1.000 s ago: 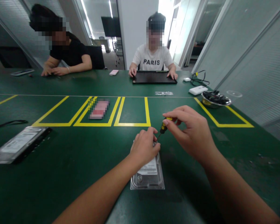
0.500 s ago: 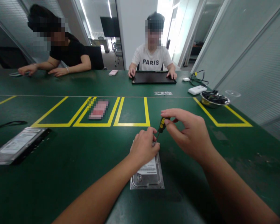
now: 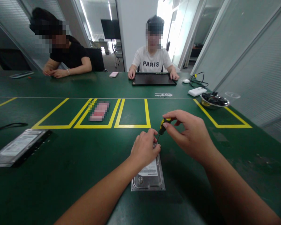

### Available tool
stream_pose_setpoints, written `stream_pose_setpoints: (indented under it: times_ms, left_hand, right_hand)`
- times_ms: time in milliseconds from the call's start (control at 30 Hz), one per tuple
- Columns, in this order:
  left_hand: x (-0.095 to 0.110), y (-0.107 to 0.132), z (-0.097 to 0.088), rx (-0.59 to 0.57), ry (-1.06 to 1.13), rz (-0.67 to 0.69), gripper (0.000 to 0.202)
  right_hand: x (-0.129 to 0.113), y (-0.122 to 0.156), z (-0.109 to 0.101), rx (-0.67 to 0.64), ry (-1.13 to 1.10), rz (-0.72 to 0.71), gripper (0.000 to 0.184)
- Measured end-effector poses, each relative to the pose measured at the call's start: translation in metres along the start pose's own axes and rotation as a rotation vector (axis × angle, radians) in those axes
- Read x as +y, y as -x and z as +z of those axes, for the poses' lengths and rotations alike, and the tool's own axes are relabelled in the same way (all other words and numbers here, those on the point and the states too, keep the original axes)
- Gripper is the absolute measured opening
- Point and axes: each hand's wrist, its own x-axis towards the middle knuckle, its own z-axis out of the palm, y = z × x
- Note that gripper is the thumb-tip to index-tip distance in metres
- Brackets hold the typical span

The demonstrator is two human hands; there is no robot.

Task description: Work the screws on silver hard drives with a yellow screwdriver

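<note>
A hard drive (image 3: 152, 178) lies flat on the green table, its label and silver cover partly hidden under my left hand (image 3: 144, 148). That hand is closed over the drive's far part, with thumb and fingers bent around its far right corner. My right hand (image 3: 189, 132) pinches the handle of a yellow-and-black screwdriver (image 3: 163, 125) between thumb and fingers. The screwdriver leans, its thin shaft pointing down to the drive's far right corner, between my left thumb and fingers. The fingers there hide where the tip meets the drive.
A second hard drive (image 3: 21, 146) lies at left. Yellow tape (image 3: 132, 126) marks boxes on the table; a blurred pink item (image 3: 99, 111) lies in one. A metal bowl (image 3: 214, 104) of dark parts stands at right. Opposite, one person holds a black panel (image 3: 154, 79); another sits left.
The screwdriver handle has turned slightly in my right fingers. My left hand stays on the hard drive. The person at far left has drawn their hands together.
</note>
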Motion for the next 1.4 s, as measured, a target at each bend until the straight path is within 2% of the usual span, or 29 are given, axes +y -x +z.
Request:
stream_pose_setpoints:
  times_ms: [100,233,367,467,600,667,733,800,967,1100,1200,1300,1400]
  left_hand:
    - [-0.001,0.000,0.000,0.001,0.002,0.003,0.034]
    - [-0.001,0.001,0.000,0.009,0.006,0.005,0.036]
    - [0.000,0.001,-0.001,0.014,0.003,0.003,0.038]
    - [0.000,0.002,-0.001,0.016,-0.002,0.004,0.039]
    - [0.000,0.003,-0.002,0.030,-0.023,0.038,0.040]
    - [0.000,0.004,-0.003,0.039,-0.042,0.062,0.040]
    - [0.000,0.004,-0.002,0.046,-0.057,0.076,0.038]
    - [0.000,0.004,-0.002,0.046,-0.066,0.083,0.038]
    - [0.001,0.004,-0.002,0.049,-0.092,0.099,0.037]
    - [0.007,0.006,-0.004,0.054,-0.158,0.139,0.035]
    - [0.015,0.012,-0.006,0.036,-0.278,0.220,0.030]
    - [0.024,0.018,-0.011,-0.022,-0.409,0.301,0.023]
    - [0.029,0.026,-0.018,-0.096,-0.433,0.322,0.018]
  right_hand:
    - [0.000,0.000,-0.001,0.016,-0.040,0.070,0.037]
    - [-0.002,0.000,0.001,-0.053,-0.020,0.110,0.025]
    - [-0.004,0.000,0.001,-0.118,0.010,0.209,0.033]
    - [-0.006,-0.001,-0.009,-0.139,-0.002,0.230,0.029]
    - [-0.005,0.004,-0.034,-0.022,-0.003,0.275,0.027]
    - [0.001,0.015,-0.041,-0.025,0.088,0.237,0.025]
    - [0.011,0.033,-0.038,-0.083,0.189,0.131,0.020]
    - [0.023,0.056,-0.028,-0.144,0.227,0.041,0.019]
    - [0.051,0.102,0.000,-0.381,0.312,-0.024,0.026]
    - [0.058,0.109,0.003,-0.439,0.294,-0.030,0.029]
    - [0.058,0.109,0.000,-0.473,0.250,-0.013,0.030]
    - [0.058,0.111,-0.005,-0.498,0.234,0.013,0.031]
    - [0.061,0.114,-0.009,-0.518,0.236,0.050,0.032]
